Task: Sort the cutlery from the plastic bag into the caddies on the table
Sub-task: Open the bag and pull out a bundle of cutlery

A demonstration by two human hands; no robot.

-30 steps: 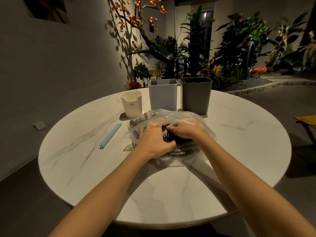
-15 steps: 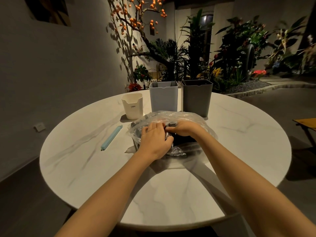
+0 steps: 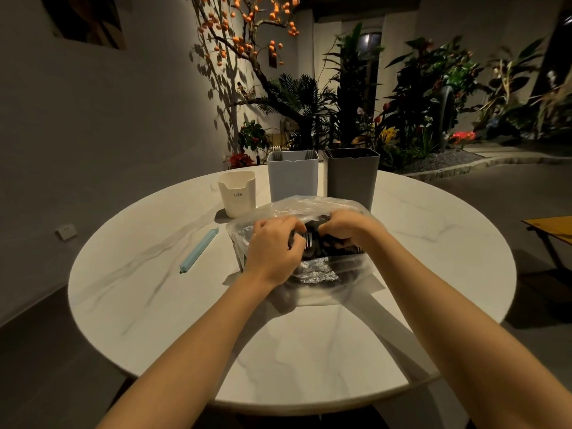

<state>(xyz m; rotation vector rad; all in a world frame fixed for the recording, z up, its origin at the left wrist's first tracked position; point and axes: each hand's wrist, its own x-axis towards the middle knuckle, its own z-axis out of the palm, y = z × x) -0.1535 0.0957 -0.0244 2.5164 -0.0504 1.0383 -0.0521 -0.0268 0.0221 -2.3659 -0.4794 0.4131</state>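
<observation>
Dim warm light, wide-angle edge distortion

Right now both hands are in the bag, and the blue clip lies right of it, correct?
Not quite. In the head view the blue clip lies left of the bag, not right. Both hands, left and right, are in the bag.

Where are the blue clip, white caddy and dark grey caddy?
blue clip (image 3: pixel 199 251): head view, middle of its length.
white caddy (image 3: pixel 237 196): head view, front wall by the label.
dark grey caddy (image 3: pixel 351 178): head view, front wall.
</observation>
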